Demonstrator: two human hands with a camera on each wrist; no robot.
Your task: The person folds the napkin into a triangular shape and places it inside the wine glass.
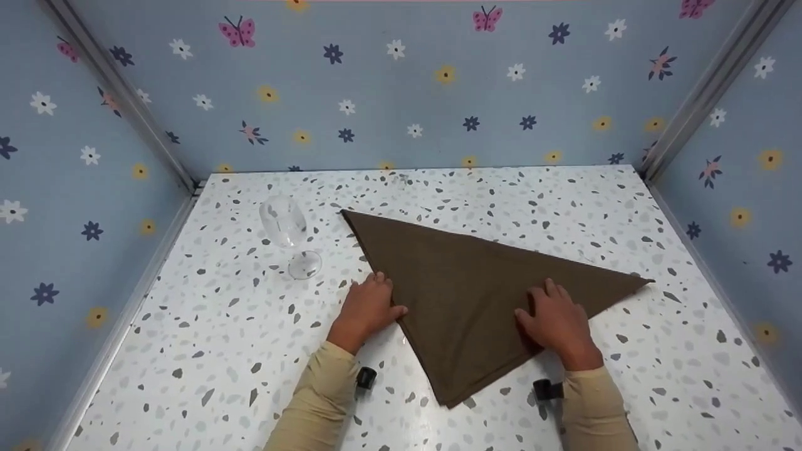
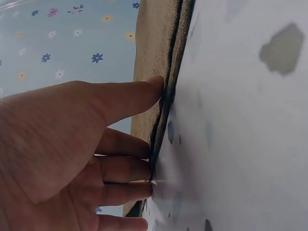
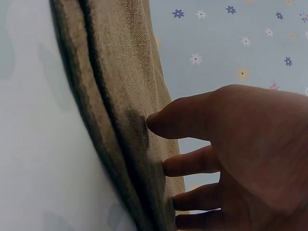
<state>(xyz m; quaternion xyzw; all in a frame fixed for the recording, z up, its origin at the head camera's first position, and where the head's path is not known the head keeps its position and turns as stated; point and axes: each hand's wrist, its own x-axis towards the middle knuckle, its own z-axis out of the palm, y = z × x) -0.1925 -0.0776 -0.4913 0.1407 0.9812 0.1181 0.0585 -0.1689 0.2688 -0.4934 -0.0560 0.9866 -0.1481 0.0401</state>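
A brown cloth napkin [image 1: 451, 282], folded into a triangle, lies flat on the speckled table with one corner towards me. At its left edge, my left hand [image 1: 369, 307] touches the cloth with fairly straight fingers, the thumb on the layered edge [image 2: 161, 91]. My right hand [image 1: 557, 316] rests its fingertips on the napkin's right part, near the lower right edge. In the right wrist view, the thumb and fingers [image 3: 192, 161] are spread and touch the fabric. A clear stemmed glass [image 1: 283, 222] stands upright beyond my left hand.
The white speckled tabletop [image 1: 207, 313] is bounded by a blue flowered back wall [image 1: 401, 81] and side panels [image 1: 50, 207]. Grey metal posts [image 1: 708, 94] rise at the back corners. Each wrist wears a small black camera [image 1: 366, 377].
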